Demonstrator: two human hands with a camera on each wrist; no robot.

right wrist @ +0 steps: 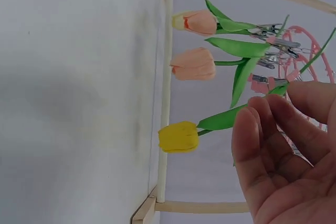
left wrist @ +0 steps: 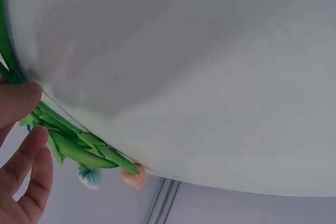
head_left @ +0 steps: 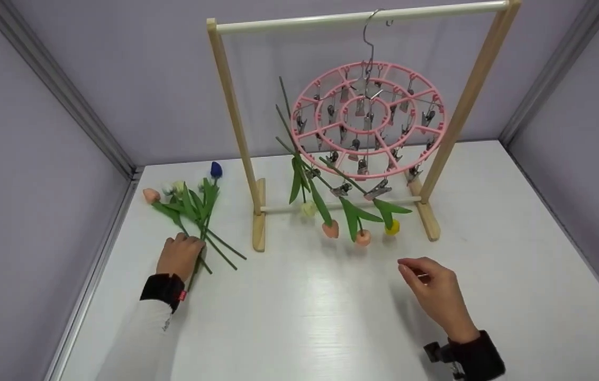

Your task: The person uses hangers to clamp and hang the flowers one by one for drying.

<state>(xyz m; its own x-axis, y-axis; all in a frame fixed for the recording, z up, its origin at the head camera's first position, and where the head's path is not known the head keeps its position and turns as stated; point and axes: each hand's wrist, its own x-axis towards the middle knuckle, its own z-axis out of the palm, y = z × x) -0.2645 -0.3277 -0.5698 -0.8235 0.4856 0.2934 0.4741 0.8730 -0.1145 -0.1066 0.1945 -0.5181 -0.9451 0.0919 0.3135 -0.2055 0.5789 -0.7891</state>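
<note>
My left hand [head_left: 180, 257] is over the stems of artificial tulips [head_left: 193, 209] lying on the table at left. In the left wrist view, its thumb touches or nearly touches the green stems [left wrist: 52, 115], and its fingers stand apart from the thumb. My right hand [head_left: 434, 291] is raised, lightly bent and holding nothing, in front of a pink round clip hanger [head_left: 326, 129]. From the hanger's clips, tulips hang heads down: a yellow one [head_left: 392, 227], two peach ones, with one peach head [head_left: 363, 237] in the middle, and a pale one [head_left: 308, 208].
A wooden stand [head_left: 230, 95] with a white top bar [head_left: 299, 23] carries the hanger by its metal hook [head_left: 368, 37]. Many metal clips hang from the rings. Among the lying tulips are a blue head [head_left: 216, 169] and a peach head [head_left: 151, 196]. Pale walls enclose the white table [head_left: 305, 328].
</note>
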